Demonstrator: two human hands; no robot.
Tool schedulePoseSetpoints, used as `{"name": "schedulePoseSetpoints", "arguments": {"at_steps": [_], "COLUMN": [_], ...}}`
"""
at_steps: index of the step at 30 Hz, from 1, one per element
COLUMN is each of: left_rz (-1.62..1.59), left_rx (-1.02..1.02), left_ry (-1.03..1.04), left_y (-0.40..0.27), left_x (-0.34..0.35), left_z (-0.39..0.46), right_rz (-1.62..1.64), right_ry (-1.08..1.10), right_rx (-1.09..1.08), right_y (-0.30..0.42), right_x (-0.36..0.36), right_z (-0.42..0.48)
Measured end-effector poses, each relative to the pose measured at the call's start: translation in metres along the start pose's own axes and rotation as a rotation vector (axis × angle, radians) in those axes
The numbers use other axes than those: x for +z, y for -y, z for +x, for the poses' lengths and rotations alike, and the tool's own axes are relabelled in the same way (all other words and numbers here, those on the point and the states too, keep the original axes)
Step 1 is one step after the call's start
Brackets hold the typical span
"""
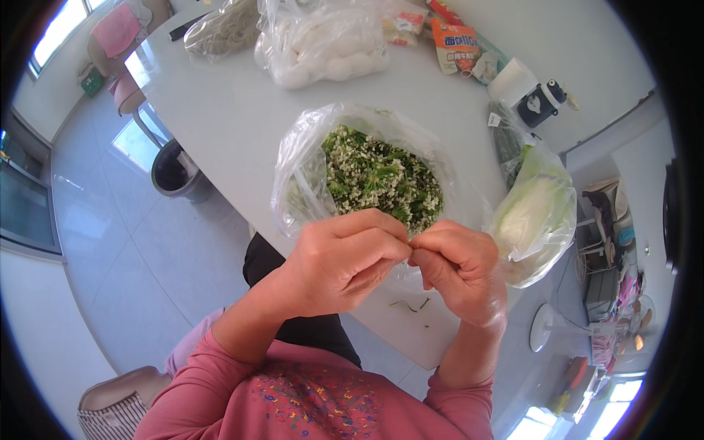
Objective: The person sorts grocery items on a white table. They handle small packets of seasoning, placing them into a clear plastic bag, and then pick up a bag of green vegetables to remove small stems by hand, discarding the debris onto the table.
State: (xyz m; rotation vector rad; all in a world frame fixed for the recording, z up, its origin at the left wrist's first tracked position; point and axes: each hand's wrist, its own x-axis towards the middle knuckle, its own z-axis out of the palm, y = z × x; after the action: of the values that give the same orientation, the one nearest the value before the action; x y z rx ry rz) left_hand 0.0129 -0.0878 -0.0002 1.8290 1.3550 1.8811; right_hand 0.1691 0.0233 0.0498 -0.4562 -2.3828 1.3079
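Note:
My left hand [352, 261] and my right hand [459, 269] meet in front of me, thumb and forefinger of each pinched together at the tips. Between the fingertips a tiny dark bit shows; most of it is hidden, and I cannot tell exactly what it is. Just beyond my hands a clear plastic bag [300, 159] lies wide at its mouth on the white table [231, 126]. Inside it is a heap of green flower clusters with small white buds [379, 176]. Loose stem scraps [404, 304] lie on the table near my right wrist.
Right of the bag lies a bagged Chinese cabbage [528, 214]. Farther back are a bag of white round items [330, 49], orange food packaging [454, 44], a paper roll [511, 80] and a dark flask [542, 103]. A bin [176, 170] stands on the floor at left.

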Motion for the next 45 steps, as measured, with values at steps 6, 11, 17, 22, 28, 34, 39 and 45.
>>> {"name": "schedulePoseSetpoints", "arguments": {"at_steps": [6, 11, 17, 22, 28, 34, 39, 45], "left_rz": [-0.088, -0.022, 0.435, 0.510, 0.920, 0.937, 0.665, 0.318], "left_rx": [0.132, 0.095, 0.105, 0.169, -0.005, -0.294, -0.376, -0.538], "left_ry": [0.071, 0.008, 0.100, 0.046, -0.317, -0.179, -0.210, -0.304], "left_y": [0.003, 0.007, 0.018, 0.019, -0.007, 0.012, 0.007, -0.012], "left_x": [-0.006, -0.001, 0.031, 0.023, -0.017, -0.060, -0.067, -0.072], "left_z": [0.000, -0.002, 0.001, 0.001, 0.002, -0.028, -0.031, -0.001], "right_rz": [0.007, 0.108, 0.035, -0.051, -0.129, -0.516, -0.700, -0.835], "right_ry": [-0.019, -0.242, 0.048, 0.183, 0.004, -0.283, -0.461, -0.480], "right_rx": [-0.085, -0.088, -0.528, -0.604, -0.109, 0.156, 0.298, 0.313], "right_y": [-0.004, -0.007, -0.013, -0.012, -0.015, -0.031, -0.037, -0.020], "right_x": [0.006, -0.009, -0.068, -0.087, -0.086, -0.037, -0.014, -0.011], "right_z": [-0.001, -0.008, -0.034, -0.039, -0.065, -0.122, -0.131, -0.112]}}
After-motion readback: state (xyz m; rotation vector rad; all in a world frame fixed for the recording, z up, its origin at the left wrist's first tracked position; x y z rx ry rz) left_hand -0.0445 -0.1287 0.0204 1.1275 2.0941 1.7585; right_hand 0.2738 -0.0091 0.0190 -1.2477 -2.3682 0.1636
